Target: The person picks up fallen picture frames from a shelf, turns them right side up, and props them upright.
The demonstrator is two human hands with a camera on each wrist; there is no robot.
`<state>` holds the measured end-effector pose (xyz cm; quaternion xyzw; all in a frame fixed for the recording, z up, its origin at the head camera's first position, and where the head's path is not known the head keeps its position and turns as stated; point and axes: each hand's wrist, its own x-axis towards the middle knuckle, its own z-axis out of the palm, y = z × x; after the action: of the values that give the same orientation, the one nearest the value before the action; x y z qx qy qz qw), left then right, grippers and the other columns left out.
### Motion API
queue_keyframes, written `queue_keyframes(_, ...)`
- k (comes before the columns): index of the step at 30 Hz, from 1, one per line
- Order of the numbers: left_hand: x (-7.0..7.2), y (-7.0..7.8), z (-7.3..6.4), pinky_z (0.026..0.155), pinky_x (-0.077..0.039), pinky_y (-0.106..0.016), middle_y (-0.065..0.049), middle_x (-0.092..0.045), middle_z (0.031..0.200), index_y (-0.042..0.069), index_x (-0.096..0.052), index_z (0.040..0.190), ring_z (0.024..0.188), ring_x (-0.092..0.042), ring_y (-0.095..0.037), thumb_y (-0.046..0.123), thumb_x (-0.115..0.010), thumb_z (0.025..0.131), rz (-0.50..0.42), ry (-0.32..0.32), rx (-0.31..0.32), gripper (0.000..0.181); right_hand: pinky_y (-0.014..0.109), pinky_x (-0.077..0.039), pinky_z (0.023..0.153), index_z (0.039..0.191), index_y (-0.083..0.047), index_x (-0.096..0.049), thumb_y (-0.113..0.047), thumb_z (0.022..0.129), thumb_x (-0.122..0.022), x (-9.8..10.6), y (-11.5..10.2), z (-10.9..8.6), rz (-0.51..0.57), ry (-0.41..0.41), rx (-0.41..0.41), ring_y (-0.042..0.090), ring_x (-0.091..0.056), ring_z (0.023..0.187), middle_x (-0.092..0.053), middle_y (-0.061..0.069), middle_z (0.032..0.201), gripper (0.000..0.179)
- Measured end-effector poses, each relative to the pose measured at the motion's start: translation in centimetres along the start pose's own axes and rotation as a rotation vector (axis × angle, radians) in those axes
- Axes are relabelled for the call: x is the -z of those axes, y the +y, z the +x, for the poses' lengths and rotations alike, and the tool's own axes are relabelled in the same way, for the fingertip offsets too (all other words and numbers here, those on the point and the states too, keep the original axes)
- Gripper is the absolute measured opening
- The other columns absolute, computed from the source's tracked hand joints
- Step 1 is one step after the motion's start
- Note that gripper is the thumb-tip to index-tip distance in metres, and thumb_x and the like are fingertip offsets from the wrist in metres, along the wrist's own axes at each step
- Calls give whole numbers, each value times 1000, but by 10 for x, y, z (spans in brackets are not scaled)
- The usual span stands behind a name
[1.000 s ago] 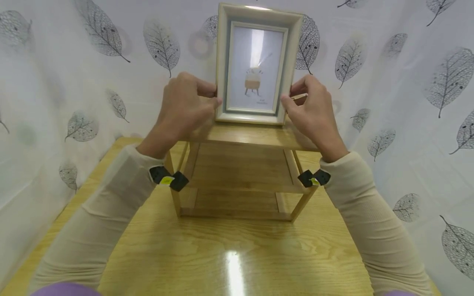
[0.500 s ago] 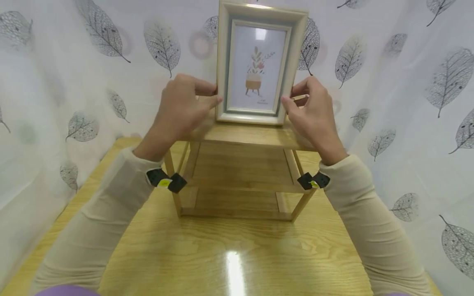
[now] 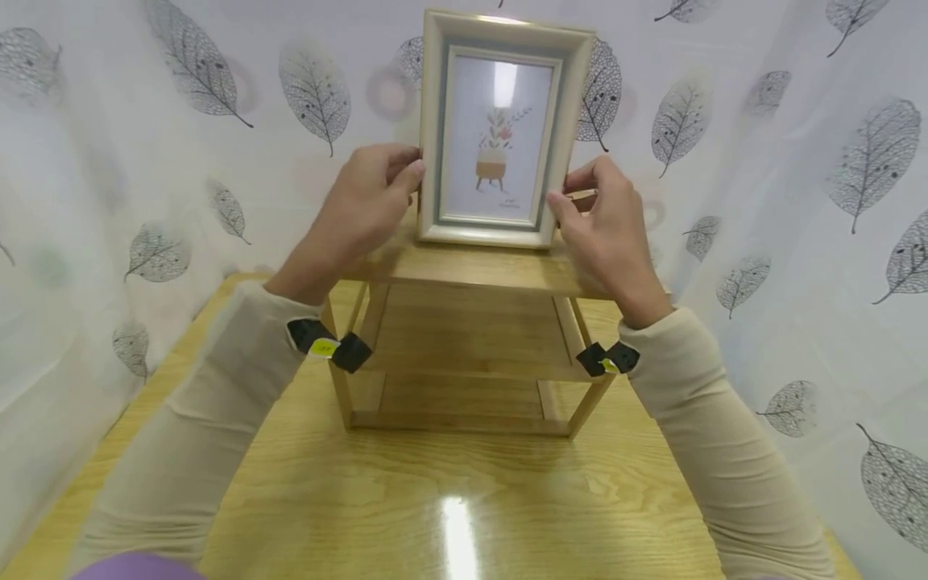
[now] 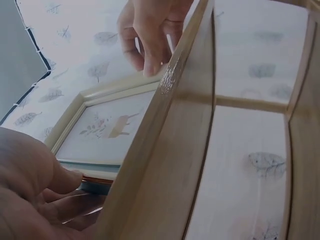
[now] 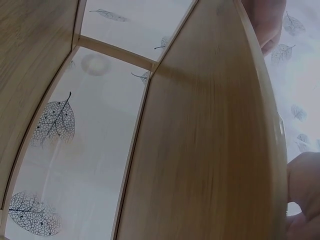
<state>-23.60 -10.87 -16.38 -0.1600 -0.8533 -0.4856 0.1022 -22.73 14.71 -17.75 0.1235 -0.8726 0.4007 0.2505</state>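
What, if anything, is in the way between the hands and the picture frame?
Nothing visible. In the head view, the left hand is right at the left side of the picture frame, and the right hand pinches its right side. The wooden rack is below the frame, not between it and either hand.

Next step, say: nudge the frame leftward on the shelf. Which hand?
Right, probably. The right hand is at the frame's right side, thumb over its front edge low down, so it could push left. The left hand is at the opposite side.
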Motion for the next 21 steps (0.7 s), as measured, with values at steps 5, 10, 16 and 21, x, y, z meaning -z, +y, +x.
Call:
queue_keyframes(5,-5,2,1,101,-52,-31,-22,-54,144,-8,-43,143,129,-57,-26,13,-43,109,-122,-9,40,40,39,-57,85,114,5,-57,-8,99,-61,-2,0,1,-14,5,-7,30,-68,104,-67,18,118,20)
queue_keyframes(10,-5,2,-2,101,-52,-31,-23,-51,147,-8,-39,144,131,-55,-26,10,-42,109,-215,-30,57,40,41,-56,90,114,6,-57,-7,99,-61,-4,-2,1,-9,10,-14,31,-68,107,-67,19,117,20)
queue_keyframes(16,-5,1,-3,100,-52,-31,-22,-54,142,-9,-41,144,128,-56,-24,6,-44,107,-291,-38,23,40,42,-54,93,113,5,-56,-7,99,-61,-4,-2,1,-4,26,-16,32,-68,108,-67,19,116,19)
queue_keyframes(21,-4,1,-4,102,-51,-30,-23,-53,143,-9,-41,142,130,-55,-26,4,-46,107,-313,-58,15,38,41,-53,97,114,5,-55,-6,98,-60,-6,0,3,3,31,-11,31,-67,110,-65,19,115,19)
